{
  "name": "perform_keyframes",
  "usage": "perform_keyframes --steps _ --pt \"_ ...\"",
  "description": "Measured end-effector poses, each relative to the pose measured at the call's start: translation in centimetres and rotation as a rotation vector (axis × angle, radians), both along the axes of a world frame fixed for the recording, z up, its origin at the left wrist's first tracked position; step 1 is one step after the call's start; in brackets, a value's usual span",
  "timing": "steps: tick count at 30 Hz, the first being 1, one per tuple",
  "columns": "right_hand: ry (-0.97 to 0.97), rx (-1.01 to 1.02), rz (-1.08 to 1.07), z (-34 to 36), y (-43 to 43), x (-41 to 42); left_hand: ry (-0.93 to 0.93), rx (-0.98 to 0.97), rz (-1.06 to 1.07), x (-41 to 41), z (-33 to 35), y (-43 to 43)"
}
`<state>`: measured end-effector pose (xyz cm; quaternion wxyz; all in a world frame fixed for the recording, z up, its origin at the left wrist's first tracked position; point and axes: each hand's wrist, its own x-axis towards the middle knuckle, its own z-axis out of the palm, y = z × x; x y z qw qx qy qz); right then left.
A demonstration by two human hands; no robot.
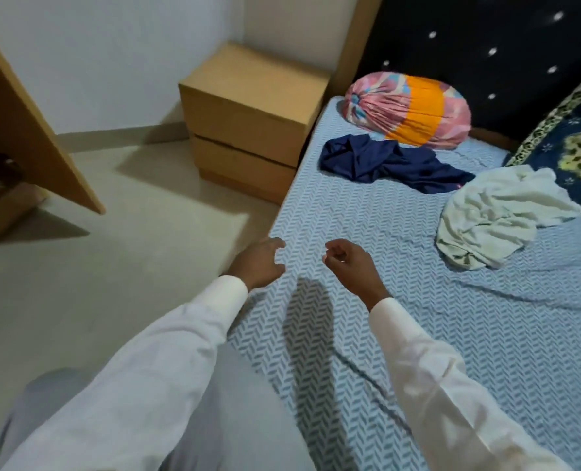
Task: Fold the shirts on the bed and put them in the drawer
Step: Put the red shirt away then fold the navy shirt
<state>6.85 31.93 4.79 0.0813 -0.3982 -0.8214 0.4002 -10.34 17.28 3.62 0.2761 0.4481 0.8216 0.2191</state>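
Neither hand holds anything: left hand (258, 263) hangs over the near edge of the bed (350, 351) with its fingers relaxed, and right hand (346, 261), just beside it, has its fingers loosely curled round nothing. Far left, a slanted wooden panel (37, 130) fronts a dim shelf with something dark on it that I can't make out. Next comes the bedside chest (248, 120), hard against the bed. Both its drawers are pushed in, so what they hold is hidden. On the patterned sheet, well beyond the hands, the navy shirt (384, 163) lies crumpled, touching a pink and orange bolster (408, 107). Further right the pale shirt (496, 215) sits in a heap, its far edge lapping a blue floral pillow (574, 144). Nothing is folded yet, by the look of it. The likely snags: dragging either shirt could tug its neighbour along, the rumpled sheet may skew the creases, and with the drawer closed a folded shirt carried in both hands could slump while one hand lets go to pull it open.
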Motion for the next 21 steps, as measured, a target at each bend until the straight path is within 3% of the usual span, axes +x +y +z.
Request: perform_keyframes --steps 5,10,16,21 --pt "-0.156 0.049 0.031 -0.5 8.4 0.7 0.214 -0.306 -0.187 0.1 -0.4 8.6" --pt "-0.292 0.149 0.107 -2.1 16.2 -3.0 0.290 -0.604 -0.159 2.3 -3.4 14.3" --pt "-0.335 0.337 0.227 -4.1 22.8 -12.2 0.153 -0.562 -0.050 1.3 -6.6 17.2" --pt "-0.450 0.313 0.299 -5.4 25.9 -18.5 0.065 -0.541 0.064 0.7 -7.4 18.3"
